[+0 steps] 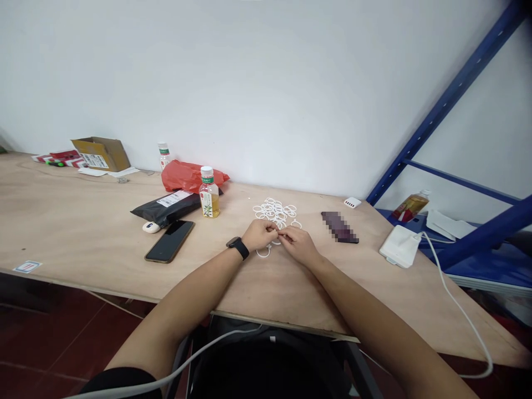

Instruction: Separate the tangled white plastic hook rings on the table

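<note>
In the head view, both forearms reach forward across the plywood bench [83,221], and the left hand [260,235] and right hand [297,245] meet, their fingers pinched together. One white plastic ring [262,254] shows just below the hands, round, with no long axis. Directly beyond, a heap of white rings [274,211] lies on the bench, too tangled to count. One black watch [238,247] circles the left wrist.

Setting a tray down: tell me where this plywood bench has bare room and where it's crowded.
Bare plywood spreads left of the black mailer and phone, and in front of the left hand and right hand. Crowded: around the red bag and bottle, and the white rings under the hands.
</note>
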Tool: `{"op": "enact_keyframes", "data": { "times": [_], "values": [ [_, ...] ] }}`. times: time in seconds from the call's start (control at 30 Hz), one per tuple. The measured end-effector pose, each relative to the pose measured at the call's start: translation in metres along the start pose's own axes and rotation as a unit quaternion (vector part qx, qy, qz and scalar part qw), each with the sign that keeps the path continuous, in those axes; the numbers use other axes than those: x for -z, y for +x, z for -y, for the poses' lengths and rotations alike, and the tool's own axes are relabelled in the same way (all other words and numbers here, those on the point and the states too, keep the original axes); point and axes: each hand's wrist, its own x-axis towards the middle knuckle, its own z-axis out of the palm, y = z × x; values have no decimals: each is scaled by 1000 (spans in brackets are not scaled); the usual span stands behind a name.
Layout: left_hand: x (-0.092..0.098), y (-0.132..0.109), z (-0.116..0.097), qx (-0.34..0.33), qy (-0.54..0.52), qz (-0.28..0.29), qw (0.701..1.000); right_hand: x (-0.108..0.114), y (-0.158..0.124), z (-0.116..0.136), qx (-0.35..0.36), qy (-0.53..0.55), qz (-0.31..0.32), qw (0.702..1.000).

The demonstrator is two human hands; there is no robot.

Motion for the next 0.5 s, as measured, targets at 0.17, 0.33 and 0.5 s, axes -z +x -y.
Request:
{"op": "enact_keyframes", "data": {
  "times": [0.17,0.33,0.5],
  "values": [
    [-1,0,-3,8,5,-17,1000,0,1,2,-12,8,8,1000],
    [-1,3,-3,-10,11,-18,1000,0,3,6,-17,16,2,1000],
    [1,5,2,-4,-22,19,1000,-1,3,3,-38,24,-8,999]
  ]
}}
